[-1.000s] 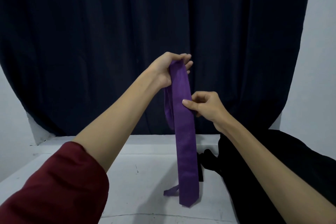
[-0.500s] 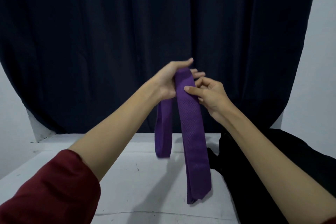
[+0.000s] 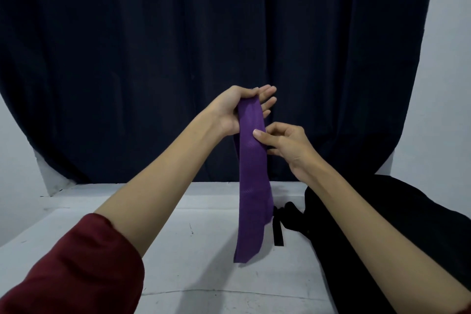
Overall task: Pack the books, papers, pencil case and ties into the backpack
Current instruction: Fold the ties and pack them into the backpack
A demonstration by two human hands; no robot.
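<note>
- Backpack [image 3: 382, 224] lies on the surface [image 3: 178, 250] at your right, within reach.
- Right hand [image 3: 288, 145] pinches the purple tie [image 3: 253, 173] midway, apparently to fold it.
- Left hand [image 3: 237, 112] grips its doubled top, letting it hang straight.
</note>
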